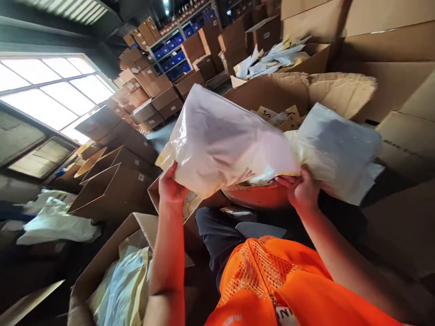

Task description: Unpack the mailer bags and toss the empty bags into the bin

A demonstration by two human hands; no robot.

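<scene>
The held bag [224, 140] is showing white with yellowish edges, the near vest [306, 267] is showing orange with mesh patterning, far bins [178, 58] are showing blue, and right boxes [387, 74] are showing brown.

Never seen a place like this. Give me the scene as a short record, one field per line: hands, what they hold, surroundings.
Held item: white plastic bag, creased
Left-hand grip: on the bag's lower left edge
Right-hand grip: on its lower right corner
Beside the right hand: a second pale bag; whether they touch is unclear
Lower left: open cardboard box holding pale packets
Clothing: orange vest with mesh panels
Background: stacked cartons, blue bins on shelves, bright window
</scene>
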